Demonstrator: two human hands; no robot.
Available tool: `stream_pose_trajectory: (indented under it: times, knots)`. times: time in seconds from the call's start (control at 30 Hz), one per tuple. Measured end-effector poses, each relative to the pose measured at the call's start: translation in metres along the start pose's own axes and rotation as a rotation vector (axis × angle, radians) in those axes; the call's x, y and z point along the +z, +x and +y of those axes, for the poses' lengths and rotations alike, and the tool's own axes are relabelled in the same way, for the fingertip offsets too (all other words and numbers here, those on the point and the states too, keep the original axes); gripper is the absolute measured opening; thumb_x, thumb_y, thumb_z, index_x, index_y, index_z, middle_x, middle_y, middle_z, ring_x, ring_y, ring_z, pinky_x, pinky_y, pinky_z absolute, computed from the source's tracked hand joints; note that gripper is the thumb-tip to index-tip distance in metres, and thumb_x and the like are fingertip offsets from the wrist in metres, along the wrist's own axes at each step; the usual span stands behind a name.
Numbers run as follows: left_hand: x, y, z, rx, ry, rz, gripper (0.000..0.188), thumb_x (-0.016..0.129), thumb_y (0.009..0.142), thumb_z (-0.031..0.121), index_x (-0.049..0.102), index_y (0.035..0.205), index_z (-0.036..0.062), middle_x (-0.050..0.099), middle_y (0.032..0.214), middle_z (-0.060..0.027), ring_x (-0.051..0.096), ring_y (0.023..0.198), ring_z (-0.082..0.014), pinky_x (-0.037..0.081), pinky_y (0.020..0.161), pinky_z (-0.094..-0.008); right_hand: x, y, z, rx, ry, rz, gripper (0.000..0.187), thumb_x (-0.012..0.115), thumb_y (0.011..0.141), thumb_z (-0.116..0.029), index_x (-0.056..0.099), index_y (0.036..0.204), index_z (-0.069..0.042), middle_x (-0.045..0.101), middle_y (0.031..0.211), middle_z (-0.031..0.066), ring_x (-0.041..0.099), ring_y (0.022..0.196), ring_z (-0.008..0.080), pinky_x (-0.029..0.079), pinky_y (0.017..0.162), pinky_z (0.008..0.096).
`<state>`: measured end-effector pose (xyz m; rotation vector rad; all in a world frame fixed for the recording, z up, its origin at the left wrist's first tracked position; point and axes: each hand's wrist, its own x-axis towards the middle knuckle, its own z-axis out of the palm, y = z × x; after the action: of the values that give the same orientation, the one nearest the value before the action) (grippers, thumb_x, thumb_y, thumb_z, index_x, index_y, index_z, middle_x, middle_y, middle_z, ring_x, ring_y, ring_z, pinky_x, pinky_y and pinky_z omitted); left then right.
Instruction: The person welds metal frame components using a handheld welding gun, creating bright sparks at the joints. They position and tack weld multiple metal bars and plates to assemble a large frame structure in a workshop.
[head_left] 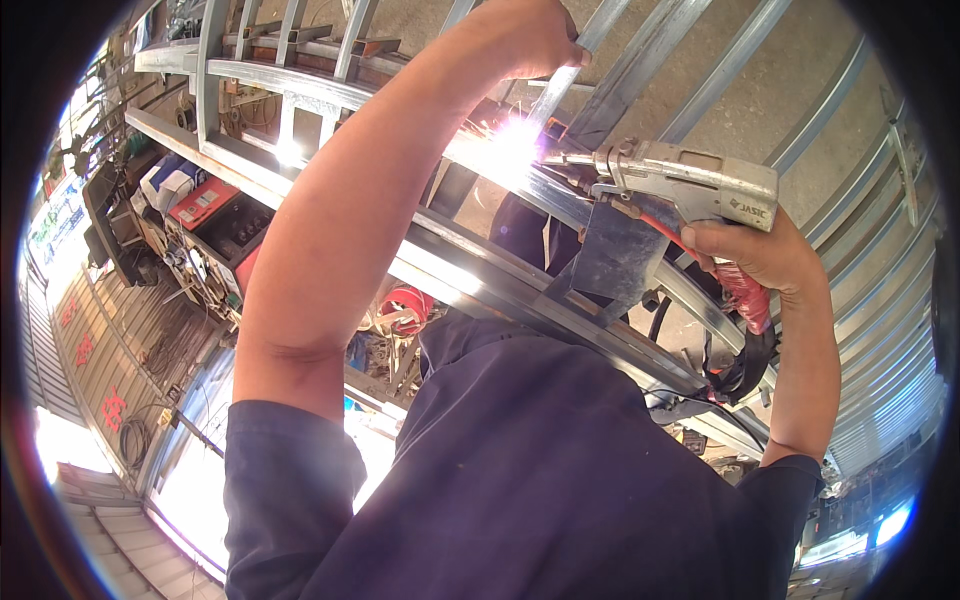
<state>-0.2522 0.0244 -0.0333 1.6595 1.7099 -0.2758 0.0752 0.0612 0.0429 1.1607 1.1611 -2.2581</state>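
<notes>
Right at the weld flash (515, 140), on the long galvanised rail (470, 270), the torch nozzle is laying a bead where a thin steel bar (560, 85) meets the rail.

Left hand (535, 40): above the flash, fingers wrapped closed round the thin bar, holding it against the rail. Arm runs up across the view.

Right hand (755, 255): right of the flash, fist closed on the grip of the grey welding gun (690, 185), index finger up by the trigger; can't tell how hard it's pressed, but the arc is lit. Red-wrapped hose (745, 295) hangs from the grip, below the hand. Dark plate (610, 255) hangs off the rail just below the gun.

Step, as I read it: tacking bar to rail, mid-arc.

Next move calls for: steady nozzle, left hand not shifting the bar till the tack sets, fingers clear of sparks.

Red welder box (215, 215) sits far left of the flash.
</notes>
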Motion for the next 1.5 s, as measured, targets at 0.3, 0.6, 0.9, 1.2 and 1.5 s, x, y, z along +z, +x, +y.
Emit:
stream_pose_trajectory:
  times: [0.3, 0.6, 0.9, 1.2, 1.5]
  knots:
    - [0.001, -0.001, -0.001, 0.005, 0.0, 0.0, 0.035, 0.062, 0.093, 0.035, 0.078, 0.089, 0.0036, 0.073, 0.086, -0.0232, 0.072, 0.085, -0.0412, 0.057, 0.077, -0.0496, 0.003, -0.003, -0.002, -0.022, -0.006, -0.013, 0.062, 0.086, 0.086, -0.015, 0.06, 0.14, 0.0, 0.072, 0.106, 0.0073, 0.065, 0.08, 0.0118, 0.056, 0.066, 0.029]
    - [0.001, 0.0, -0.001, 0.017, 0.008, 0.007, 0.036, 0.061, 0.093, 0.034, 0.078, 0.088, 0.0032, 0.073, 0.086, -0.0233, 0.072, 0.084, -0.0413, 0.057, 0.077, -0.0492, 0.003, -0.004, -0.002, -0.044, -0.015, -0.039, 0.063, 0.085, 0.086, -0.017, 0.06, 0.142, -0.001, 0.072, 0.107, 0.007, 0.065, 0.079, 0.0117, 0.056, 0.066, 0.0292]
    - [0.004, -0.001, -0.002, 0.046, 0.023, 0.032, 0.036, 0.061, 0.094, 0.034, 0.078, 0.087, 0.0028, 0.073, 0.085, -0.0234, 0.072, 0.083, -0.0414, 0.057, 0.076, -0.0489, 0.002, -0.008, -0.001, -0.029, -0.067, 0.008, 0.061, 0.087, 0.083, -0.017, 0.063, 0.137, -0.001, 0.073, 0.104, 0.0072, 0.068, 0.082, 0.0137, 0.058, 0.07, 0.0314]
    - [0.026, 0.041, -0.046, 0.38, 0.215, 0.218, 0.037, 0.062, 0.093, 0.038, 0.079, 0.09, 0.0056, 0.076, 0.09, -0.0191, 0.072, 0.084, -0.0408, 0.057, 0.077, -0.0498, 0.016, -0.069, -0.016, -0.126, -0.018, 0.289, 0.048, 0.088, 0.083, -0.018, 0.067, 0.121, 0.001, 0.069, 0.088, 0.0089, 0.065, 0.069, 0.0162, 0.054, 0.057, 0.0314]
    - [-0.007, 0.019, -0.154, 0.353, 0.138, 0.543, 0.034, 0.068, 0.093, 0.03, 0.077, 0.118, 0.0094, 0.075, 0.114, -0.0213, 0.072, 0.109, -0.0367, 0.056, 0.098, -0.0426, 0.069, -0.044, -0.084, -0.152, -0.166, 0.372, 0.045, 0.086, 0.079, -0.018, 0.069, 0.116, 0.001, 0.07, 0.087, 0.008, 0.065, 0.07, 0.0158, 0.054, 0.059, 0.0306]
